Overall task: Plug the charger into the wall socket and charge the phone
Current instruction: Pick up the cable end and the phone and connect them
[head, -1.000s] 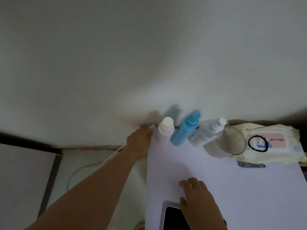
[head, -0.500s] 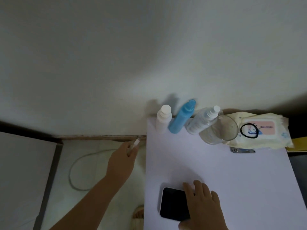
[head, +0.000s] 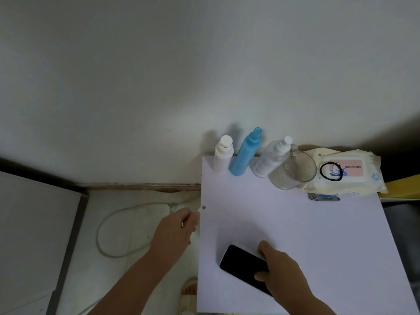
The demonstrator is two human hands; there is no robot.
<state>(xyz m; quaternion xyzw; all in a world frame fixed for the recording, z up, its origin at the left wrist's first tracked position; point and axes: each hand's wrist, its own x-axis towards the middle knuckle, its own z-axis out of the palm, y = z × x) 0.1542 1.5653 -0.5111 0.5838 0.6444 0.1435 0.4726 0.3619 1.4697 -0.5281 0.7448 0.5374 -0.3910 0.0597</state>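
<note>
A black phone point(head: 242, 264) lies screen up near the front left of the white table point(head: 295, 223). My right hand point(head: 280, 269) grips its right end, thumb along the far edge. My left hand point(head: 176, 226) hovers beside the table's left edge, pinching the white charging cable's connector point(head: 202, 208), whose metal tip points up toward the table. The white cable point(head: 109, 223) loops on the floor to the left. No wall socket or charger brick is visible.
At the table's back edge stand a white bottle point(head: 223, 153), a blue bottle point(head: 246, 153), a clear spray bottle point(head: 272, 158) and a glass mug point(head: 293, 171). A wipes pack point(head: 345, 173) with a black hair tie, and nail clippers point(head: 323, 197), lie right. A slipper point(head: 189, 289) sits below.
My left hand came back from the wall behind the table toward me, carrying the cable connector to the table's left edge. My right hand closed on the phone and angled it.
</note>
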